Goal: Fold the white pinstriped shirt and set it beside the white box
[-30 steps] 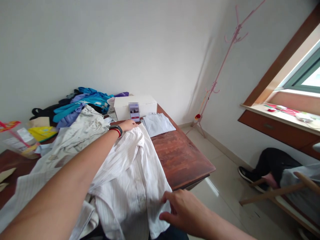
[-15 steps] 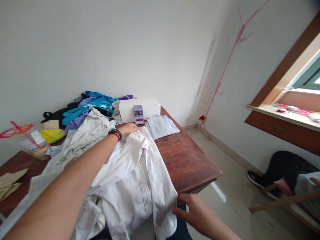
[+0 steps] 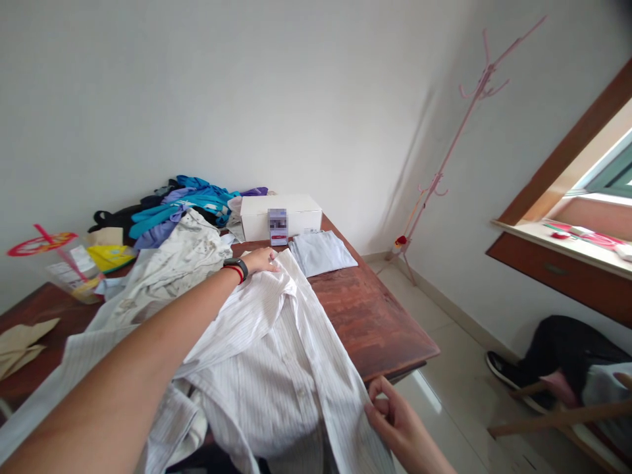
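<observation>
In the head view, the two hands are well apart on one striped shirt (image 3: 266, 368), which lies over the middle of the wooden table (image 3: 395, 329) and spills past its near edge. The left hand (image 3: 261, 261) rests at the shirt's far end, fingers bent onto the cloth (whether they pinch it or only press it, I cannot tell). The right hand (image 3: 392, 411), just beyond the table's near edge, has thumb and forefinger closed on the outer edge of a sleeve.

As for how far things have come, the striped shirt seems at an early stage: spread and being straightened, with no tidy fold in it and creases over its front. A pale garment (image 3: 323, 253) lies folded flat near the table's far right edge, so that one looks finished. Toward the far left, a patterned white garment (image 3: 182, 257) and a heap of blue and dark clothes (image 3: 197, 201) lie loose and unfolded.

Beside the folded piece, at the far edge, sits a white box (image 3: 303, 212) with a phone (image 3: 278, 230) upright at its front. A lidded clear cup (image 3: 74, 266) stands near the left edge.
</observation>
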Available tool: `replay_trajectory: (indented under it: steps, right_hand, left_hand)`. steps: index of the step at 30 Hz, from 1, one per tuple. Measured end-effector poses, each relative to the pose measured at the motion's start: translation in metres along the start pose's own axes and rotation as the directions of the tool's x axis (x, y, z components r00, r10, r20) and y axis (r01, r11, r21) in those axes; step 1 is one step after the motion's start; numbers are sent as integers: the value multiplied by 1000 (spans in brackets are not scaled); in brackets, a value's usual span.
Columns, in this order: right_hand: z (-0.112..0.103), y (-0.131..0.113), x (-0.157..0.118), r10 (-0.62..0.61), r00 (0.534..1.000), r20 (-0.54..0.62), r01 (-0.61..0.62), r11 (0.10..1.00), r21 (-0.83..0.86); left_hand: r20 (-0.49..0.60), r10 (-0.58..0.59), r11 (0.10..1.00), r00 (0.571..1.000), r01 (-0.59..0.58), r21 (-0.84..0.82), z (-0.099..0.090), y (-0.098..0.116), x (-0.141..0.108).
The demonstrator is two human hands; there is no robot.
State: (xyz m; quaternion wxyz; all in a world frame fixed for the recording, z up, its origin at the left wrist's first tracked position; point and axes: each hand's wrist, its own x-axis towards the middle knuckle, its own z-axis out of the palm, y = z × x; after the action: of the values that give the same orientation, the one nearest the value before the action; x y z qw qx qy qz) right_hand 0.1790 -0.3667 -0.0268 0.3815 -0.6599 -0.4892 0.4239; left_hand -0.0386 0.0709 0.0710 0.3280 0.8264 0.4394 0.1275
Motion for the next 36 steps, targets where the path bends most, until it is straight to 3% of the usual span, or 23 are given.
replay_trajectory:
  steps: [5,10,15,20,23,27,29,33,36]
  right_hand:
    - [4,1,-8,-55,990,-128,32,984,-175]
    - [-21,-49,8,-221,966,-131,148,896,-418]
    - [-26,-107,60,-461,887,-7,399,774,-492]
    - [-1,-134,148,-601,770,214,626,645,-438]
    - [22,-139,209,-625,748,222,660,666,-348]
    - [47,-135,266,-565,812,144,576,737,-353]
    - [53,-128,278,-574,801,171,592,715,-372]
    - [55,-112,285,-636,730,250,678,629,-381]
    - [55,-103,289,-640,728,247,677,614,-406]
  left_hand:
    - [-27,37,967,999,-29,253,7,17,-6]
    - [89,189,927,978,-207,312,40,38,-25]
    - [297,156,900,942,-259,350,62,35,-58]
    - [331,140,882,933,-269,386,55,29,-77]
    - [329,158,872,931,-288,397,55,25,-83]
    - [286,173,863,942,-285,417,62,14,-90]
    - [254,178,861,951,-276,428,66,9,-94]
    - [206,205,856,957,-277,436,64,7,-103]
    - [161,254,847,954,-300,439,60,11,-112]
